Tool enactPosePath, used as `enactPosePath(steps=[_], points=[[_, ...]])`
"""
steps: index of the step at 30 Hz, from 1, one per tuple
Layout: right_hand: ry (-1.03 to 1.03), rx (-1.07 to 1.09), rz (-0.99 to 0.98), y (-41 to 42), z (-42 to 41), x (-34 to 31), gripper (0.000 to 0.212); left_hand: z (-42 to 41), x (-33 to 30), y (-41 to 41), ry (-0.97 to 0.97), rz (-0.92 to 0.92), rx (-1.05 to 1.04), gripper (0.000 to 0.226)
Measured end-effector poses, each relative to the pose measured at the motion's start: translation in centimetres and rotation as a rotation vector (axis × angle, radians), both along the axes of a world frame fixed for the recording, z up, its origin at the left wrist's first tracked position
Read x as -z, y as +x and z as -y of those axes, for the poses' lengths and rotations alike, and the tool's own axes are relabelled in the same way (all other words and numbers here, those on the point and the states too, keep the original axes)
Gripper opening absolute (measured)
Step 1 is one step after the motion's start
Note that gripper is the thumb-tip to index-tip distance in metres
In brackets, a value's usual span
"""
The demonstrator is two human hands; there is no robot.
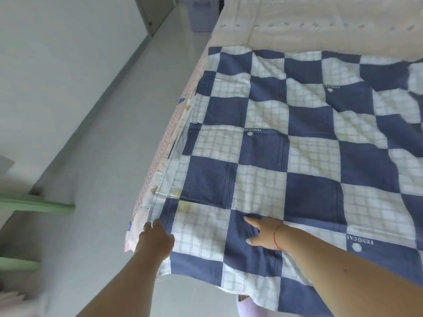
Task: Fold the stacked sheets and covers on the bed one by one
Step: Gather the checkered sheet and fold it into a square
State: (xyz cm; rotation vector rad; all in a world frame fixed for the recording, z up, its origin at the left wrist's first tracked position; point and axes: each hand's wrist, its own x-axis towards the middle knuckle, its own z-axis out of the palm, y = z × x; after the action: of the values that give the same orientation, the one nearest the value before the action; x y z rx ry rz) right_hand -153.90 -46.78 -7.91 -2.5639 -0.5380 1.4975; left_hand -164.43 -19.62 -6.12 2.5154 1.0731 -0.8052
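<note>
A blue and white checked cover (297, 145) lies spread across the bed, its near edge hanging over the bed's end. My left hand (154, 240) is at the cover's near left edge, fingers curled round the hem there. My right hand (261, 232) rests on a blue square a little to the right, fingers bent into the cloth and bunching it slightly; a red thread is round the wrist. Under the cover, pink patterned sheets (160, 156) show along the bed's left side.
A cream quilted cover (320, 24) lies at the head of the bed. Grey floor (103, 133) runs along the bed's left side, with a green shelf (36, 202) at the far left and a grey-blue bin (201, 12) at the far end.
</note>
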Motion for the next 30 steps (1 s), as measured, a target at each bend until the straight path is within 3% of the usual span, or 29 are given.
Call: enactPosePath(steps=[8, 10, 13, 17, 21, 24, 27, 30], points=[[-0.084, -0.092, 0.049, -0.6, -2.9, 1.1, 0.078, -4.3, 1.8, -1.3, -0.108, 0.093, -0.196, 0.058], [-0.09, -0.09, 0.072, -0.8, -2.9, 1.3, 0.077, -4.7, 2.1, -1.3, -0.133, 0.118, -0.233, 0.051], [-0.085, -0.049, 0.108, -1.6, -2.7, 1.7, 0.077, -5.3, 2.5, -1.5, -0.134, 0.122, -0.195, 0.022], [-0.104, 0.04, 0.153, -3.5, -2.1, 2.1, 0.074, -5.7, 2.8, -2.0, -0.163, 0.142, -0.156, 0.034], [-0.108, 0.158, 0.224, -6.0, -2.3, 1.5, 0.068, -5.2, 1.7, -3.0, -0.34, 0.341, -0.297, 0.029], [-0.004, 0.335, 0.22, -8.4, -3.1, 0.2, 0.061, -4.9, 0.3, -4.2, -0.512, 0.461, -0.38, 0.031], [0.126, 0.453, 0.227, -10.7, -5.5, -0.6, 0.05, -5.6, 0.1, -5.8, -0.617, 0.447, -0.335, 0.048], [0.257, 0.526, 0.204, -12.9, -10.1, -1.5, 0.033, -6.6, 0.3, -7.0, -0.646, 0.413, -0.262, 0.044]])
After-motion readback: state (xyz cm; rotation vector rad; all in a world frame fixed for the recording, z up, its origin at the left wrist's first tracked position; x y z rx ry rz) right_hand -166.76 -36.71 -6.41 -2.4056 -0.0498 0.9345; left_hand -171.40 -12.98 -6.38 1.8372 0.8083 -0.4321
